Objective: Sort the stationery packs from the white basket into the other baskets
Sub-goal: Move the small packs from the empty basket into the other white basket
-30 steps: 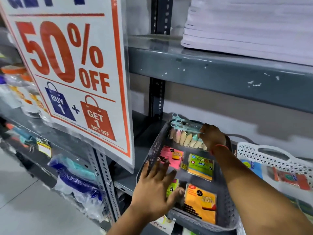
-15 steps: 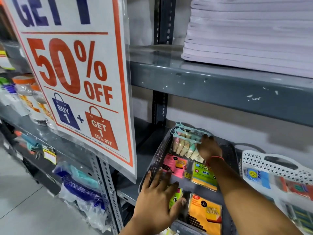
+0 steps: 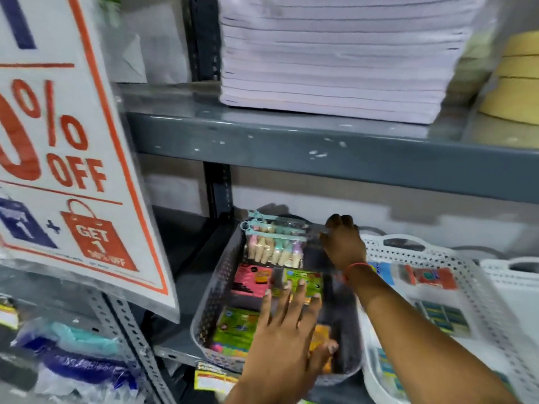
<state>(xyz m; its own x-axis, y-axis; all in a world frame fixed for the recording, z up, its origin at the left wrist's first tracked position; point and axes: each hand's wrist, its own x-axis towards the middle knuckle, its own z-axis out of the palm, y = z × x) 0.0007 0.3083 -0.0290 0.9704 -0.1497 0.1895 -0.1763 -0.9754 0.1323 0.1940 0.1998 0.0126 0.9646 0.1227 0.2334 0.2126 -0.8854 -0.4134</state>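
Observation:
A grey mesh basket (image 3: pixel 204 313) sits on the lower shelf. It holds clear zip pouches of pastel erasers (image 3: pixel 271 243) at the back, a pink pack (image 3: pixel 248 279), two green packs (image 3: pixel 304 279) (image 3: pixel 233 328) and an orange pack (image 3: pixel 320 336). My left hand (image 3: pixel 285 330) lies flat over the front packs, fingers spread, thumb on the orange pack. My right hand (image 3: pixel 344 243) is curled at the basket's back right corner, just right of the pouches; its fingertips are hidden. The white basket (image 3: pixel 478 272) stands to the right with blue (image 3: pixel 382 271), red (image 3: pixel 431 277) and dark green (image 3: pixel 443 316) packs.
A large "50% OFF" sign (image 3: pixel 58 170) hangs at the left, close to the grey basket. The upper shelf edge (image 3: pixel 291 153) overhangs the baskets and carries a paper stack (image 3: pixel 335 53) and tape rolls (image 3: pixel 516 83). Another white basket (image 3: pixel 519 275) stands at far right.
My right hand has slid right, off the eraser pouches, to the basket's back corner. My left hand has moved further in over the packs. The view has shifted right.

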